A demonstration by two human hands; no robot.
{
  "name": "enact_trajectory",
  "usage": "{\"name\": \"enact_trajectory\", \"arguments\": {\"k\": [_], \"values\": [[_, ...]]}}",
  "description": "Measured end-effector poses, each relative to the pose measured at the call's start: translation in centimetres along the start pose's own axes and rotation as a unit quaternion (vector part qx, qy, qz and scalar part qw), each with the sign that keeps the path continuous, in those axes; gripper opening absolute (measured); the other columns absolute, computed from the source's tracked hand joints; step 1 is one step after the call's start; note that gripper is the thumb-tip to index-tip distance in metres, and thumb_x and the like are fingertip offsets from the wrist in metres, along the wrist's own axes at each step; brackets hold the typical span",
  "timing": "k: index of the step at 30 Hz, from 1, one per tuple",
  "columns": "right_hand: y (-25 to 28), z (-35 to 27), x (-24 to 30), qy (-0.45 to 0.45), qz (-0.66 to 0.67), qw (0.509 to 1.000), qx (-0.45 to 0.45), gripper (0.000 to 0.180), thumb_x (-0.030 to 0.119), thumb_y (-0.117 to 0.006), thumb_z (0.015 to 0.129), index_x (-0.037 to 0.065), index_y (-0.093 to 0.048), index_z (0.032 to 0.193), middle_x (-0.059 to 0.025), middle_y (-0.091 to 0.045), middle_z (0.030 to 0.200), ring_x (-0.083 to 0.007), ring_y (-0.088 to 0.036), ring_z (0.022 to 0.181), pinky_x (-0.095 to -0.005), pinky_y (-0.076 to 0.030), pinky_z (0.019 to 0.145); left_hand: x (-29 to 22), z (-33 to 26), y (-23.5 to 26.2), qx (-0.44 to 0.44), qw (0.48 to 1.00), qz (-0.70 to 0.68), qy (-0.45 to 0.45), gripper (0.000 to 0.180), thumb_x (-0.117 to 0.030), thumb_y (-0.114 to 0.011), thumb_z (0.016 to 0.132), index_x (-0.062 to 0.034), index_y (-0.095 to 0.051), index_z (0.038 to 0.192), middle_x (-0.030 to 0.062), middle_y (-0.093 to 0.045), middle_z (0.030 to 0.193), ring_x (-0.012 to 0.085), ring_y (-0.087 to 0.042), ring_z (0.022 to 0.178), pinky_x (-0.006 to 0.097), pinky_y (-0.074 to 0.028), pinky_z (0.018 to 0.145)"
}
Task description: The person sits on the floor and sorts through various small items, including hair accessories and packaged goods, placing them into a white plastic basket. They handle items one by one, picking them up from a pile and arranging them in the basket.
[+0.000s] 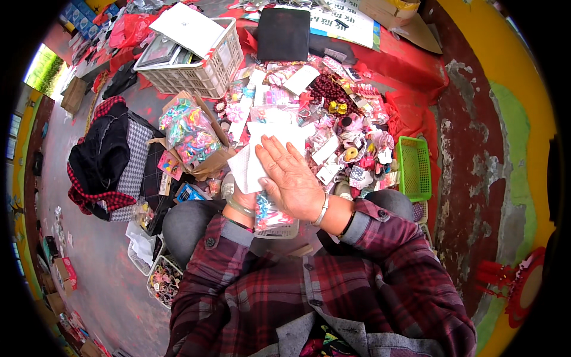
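My right hand (291,178) lies palm down on white sheets (253,143) that look like paper or tissue, its fingers stretched out and close together. A silver bangle is on that wrist. My left hand (241,202) is lower and to the left, mostly covered by the sheets and the right hand; its fingers are hidden. Just below the two hands is a clear plastic bag (272,215) with small pink and blue pieces in it. It is over a white plastic basket (278,232) between my knees. Whether the left hand grips the bag or the sheets does not show.
A heap of hair accessories (351,152) and beads (329,94) spreads ahead. At the left stand a cardboard box (219,134) of bagged colourful pieces and a dark jacket (98,157). A beige crate (205,68) stands behind, a green basket (414,169) at the right.
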State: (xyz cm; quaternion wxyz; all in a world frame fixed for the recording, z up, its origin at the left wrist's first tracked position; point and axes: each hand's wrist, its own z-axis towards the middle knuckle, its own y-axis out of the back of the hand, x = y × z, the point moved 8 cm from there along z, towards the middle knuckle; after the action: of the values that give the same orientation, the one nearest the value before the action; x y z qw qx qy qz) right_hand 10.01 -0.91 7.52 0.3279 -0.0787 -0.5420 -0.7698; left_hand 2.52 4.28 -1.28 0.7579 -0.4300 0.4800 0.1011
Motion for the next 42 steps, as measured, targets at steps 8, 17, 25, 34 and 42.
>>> {"name": "enact_trajectory", "arguments": {"k": [8,17,25,34,42], "values": [[1.3,0.0,-1.2,-0.039,-0.002,0.998,-0.054,0.055,0.021,-0.051,0.089,-0.001,-0.036,0.137,-0.0219,-0.038,0.139,-0.0361,-0.036,0.130,-0.0504,-0.025,0.107,-0.6,0.6,-0.9,-0.117,0.987,0.101,0.036,0.046,-0.025,-0.034,0.098,0.0012,-0.036,0.135,0.0157,-0.046,0.133,0.0246,-0.048,0.121,0.038,-0.041,0.100],[1.0,-0.1,-0.4,-0.045,-0.004,0.997,-0.058,0.050,0.018,-0.048,0.091,-0.003,-0.036,0.136,-0.0242,-0.040,0.136,-0.0399,-0.036,0.128,-0.0489,-0.026,0.106,-0.2,-0.5,0.5,-0.156,0.985,0.024,0.069,0.048,-0.033,-0.037,0.098,0.0007,-0.040,0.132,0.0149,-0.053,0.126,0.0263,-0.054,0.113,0.040,-0.045,0.096],[1.8,1.4,-10.5,-0.207,0.228,0.944,-0.123,0.040,0.025,-0.050,0.093,-0.004,-0.052,0.121,-0.0209,-0.057,0.116,-0.0340,-0.052,0.112,-0.0368,-0.038,0.099,1.7,-0.8,-4.9,-0.024,0.954,-0.210,0.210,0.057,-0.044,-0.043,0.094,0.0009,-0.041,0.130,0.0168,-0.059,0.110,0.0282,-0.062,0.091,0.041,-0.050,0.081],[0.5,0.8,-15.0,-0.302,0.819,0.464,-0.151,0.041,0.027,-0.043,0.094,0.001,-0.049,0.125,-0.0144,-0.060,0.116,-0.0277,-0.059,0.104,-0.0416,-0.047,0.089,-0.5,-0.9,-5.5,0.001,0.954,-0.244,0.176,0.066,-0.042,-0.047,0.092,0.0028,-0.032,0.137,0.0204,-0.046,0.132,0.0318,-0.052,0.116,0.043,-0.043,0.096],[2.0,1.4,-10.2,-0.252,0.779,0.569,0.070,0.049,0.011,-0.061,0.085,-0.005,-0.047,0.129,-0.0150,-0.058,0.119,-0.0216,-0.058,0.108,-0.0323,-0.046,0.092,0.0,-1.1,-4.3,0.002,0.948,-0.238,0.210,0.061,-0.040,-0.046,0.093,0.0029,-0.035,0.136,0.0188,-0.049,0.130,0.0301,-0.054,0.113,0.042,-0.045,0.094]]}}
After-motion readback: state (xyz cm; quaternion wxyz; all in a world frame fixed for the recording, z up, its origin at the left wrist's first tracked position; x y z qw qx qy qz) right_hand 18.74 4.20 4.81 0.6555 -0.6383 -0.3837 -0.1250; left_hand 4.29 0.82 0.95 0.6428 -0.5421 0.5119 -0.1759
